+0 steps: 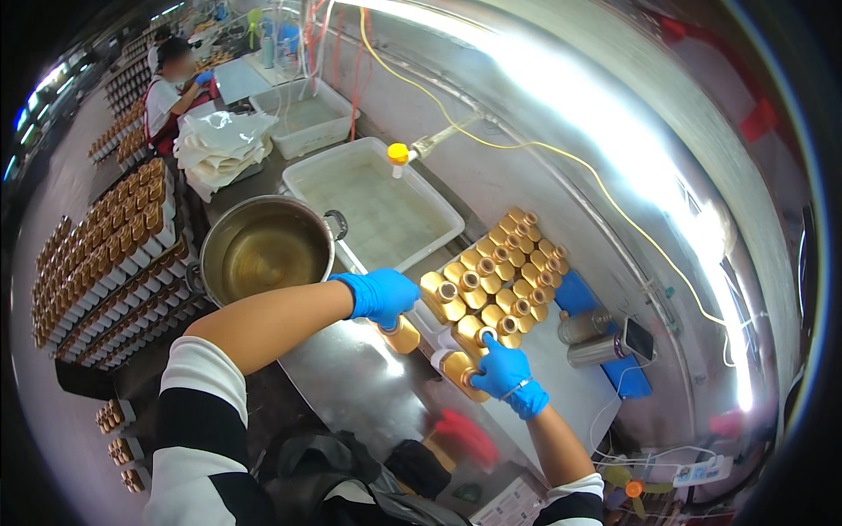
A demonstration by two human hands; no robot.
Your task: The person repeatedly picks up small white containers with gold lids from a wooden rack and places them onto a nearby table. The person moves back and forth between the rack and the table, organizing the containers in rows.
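My left hand [386,298], in a blue glove, is closed on a gold bottle [403,338] that hangs tilted over the metal worktop. Its fingers point down and hide the bottle's upper part. My right hand [510,377], gloved in blue too, grips another gold bottle [460,372] at the near end of a group. One of its fingers reaches up to the neck of the neighbouring bottle [474,335]. Beyond it, several gold bottles [502,279] with short narrow necks stand close together in rows.
A steel pot [210,256] with yellowish liquid stands left of a white tub [456,223] of cloudy water. White cloths [219,145] lie farther back, near a seated person [167,101]. Steel flasks [596,351] lie at right; stacked trays of bottles [114,254] stand at left.
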